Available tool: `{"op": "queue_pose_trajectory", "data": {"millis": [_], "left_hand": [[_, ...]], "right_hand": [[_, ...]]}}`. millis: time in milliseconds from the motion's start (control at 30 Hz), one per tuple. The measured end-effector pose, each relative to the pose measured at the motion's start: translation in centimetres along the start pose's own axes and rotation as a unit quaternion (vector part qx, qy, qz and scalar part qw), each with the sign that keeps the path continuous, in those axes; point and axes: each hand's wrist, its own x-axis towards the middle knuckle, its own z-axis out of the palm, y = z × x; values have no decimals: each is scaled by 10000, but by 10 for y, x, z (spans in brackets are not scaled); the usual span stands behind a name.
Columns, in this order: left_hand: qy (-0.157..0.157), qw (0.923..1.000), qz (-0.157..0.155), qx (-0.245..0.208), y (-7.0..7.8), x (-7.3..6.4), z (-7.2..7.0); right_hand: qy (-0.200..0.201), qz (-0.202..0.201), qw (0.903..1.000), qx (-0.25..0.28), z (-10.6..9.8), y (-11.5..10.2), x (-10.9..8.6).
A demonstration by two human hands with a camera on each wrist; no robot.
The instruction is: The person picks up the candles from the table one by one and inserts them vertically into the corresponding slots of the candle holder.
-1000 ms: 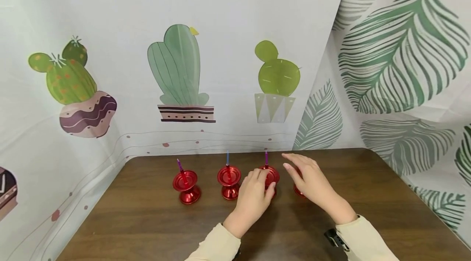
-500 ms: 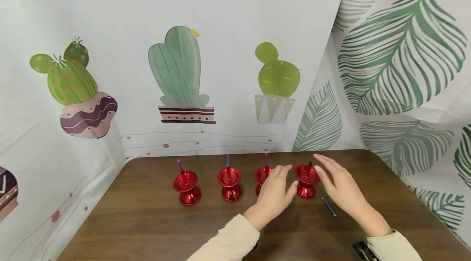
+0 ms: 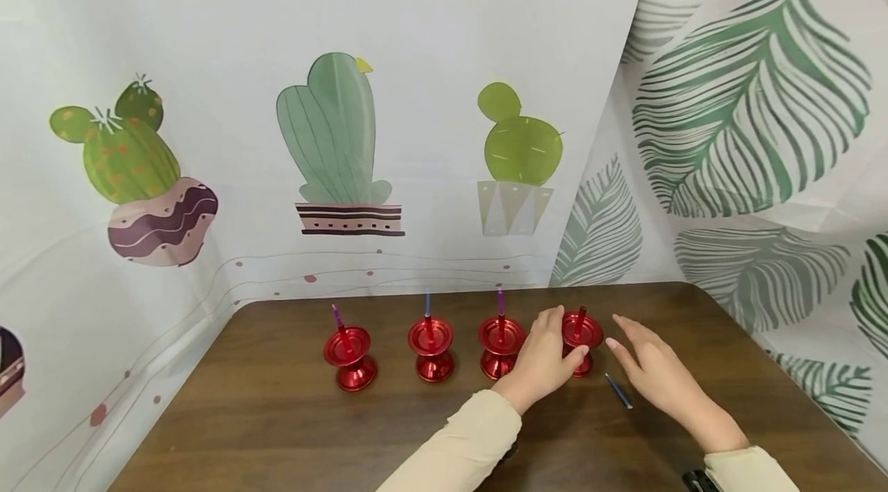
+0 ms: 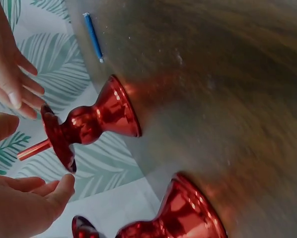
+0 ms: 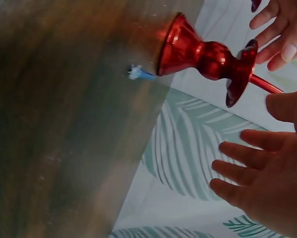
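A shiny red candle holder [image 3: 581, 331] stands at the right end of a row, its centre tube bare. My left hand [image 3: 544, 359] is at its left side, fingers relaxed, with fingertips right at the dish rim in the left wrist view. On the other side my right hand [image 3: 655, 372] hovers with fingers spread and nothing in them; the right wrist view shows the holder [image 5: 215, 59] just beyond that hand. A small blue candle [image 3: 618, 391] lies on the table between the right-end holder and my right hand.
Three more red holders stand leftward: one with a tilted purple candle [image 3: 337, 316], one with a blue candle [image 3: 427, 303], one with a purple candle [image 3: 501, 302]. The brown wooden table [image 3: 291, 430] backs onto a white printed cloth [image 3: 430, 29].
My left hand has moved right, from the third holder to the right-end one. My right hand has drawn off to the right, uncovering that holder and the blue candle lying on the table.
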Motion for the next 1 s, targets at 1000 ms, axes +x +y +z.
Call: {"op": "queue_pose_trajectory", "data": {"millis": [1000], "left_hand": [[-308,9946,-990,-104,-3,17,23]], "right_hand": [[-2423,1448,9563,-768,24,9,-11]]}}
